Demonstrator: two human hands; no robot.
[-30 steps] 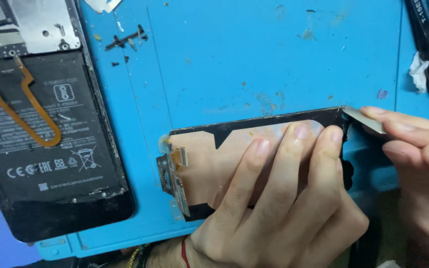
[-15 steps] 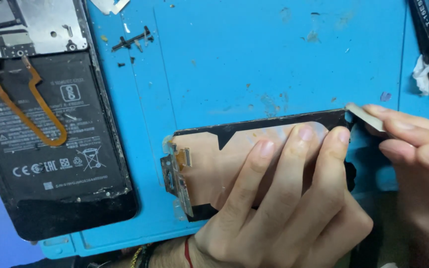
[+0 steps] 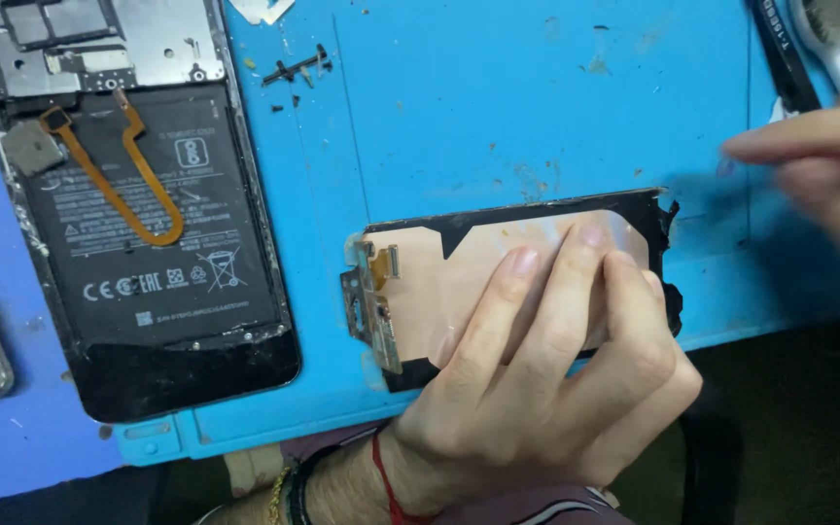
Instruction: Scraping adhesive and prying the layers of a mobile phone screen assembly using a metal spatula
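Two hands are in view above a blue work mat point(image 3: 498, 107) that covers the table. The left hand point(image 3: 537, 389) lies flat, palm down, on a detached phone screen panel point(image 3: 420, 292), fingers point(image 3: 566, 282) stretched out side by side and pressing on its coppery back; it pins the panel rather than gripping it. The panel lies face down near the front edge of the mat, long side running left to right, with a black border that is ragged and torn at its right end. A small gold flex connector point(image 3: 381, 262) and a metal bracket sit at the panel's left end, uncovered by the hand.

The right hand point(image 3: 819, 165) is raised at the right edge of the view, well apart from the panel and blurred; whether its fingers are together or hold anything cannot be told.

At the left of the mat lies an opened phone body point(image 3: 148, 214), back cover off, showing a black battery with an orange ribbon cable point(image 3: 138, 175) looped over it and a metal shield plate above. Its lower end is cracked and dark. Small black fragments point(image 3: 294, 68) lie on the mat beside its upper corner. A black tool point(image 3: 780, 58) rests at the top right corner.
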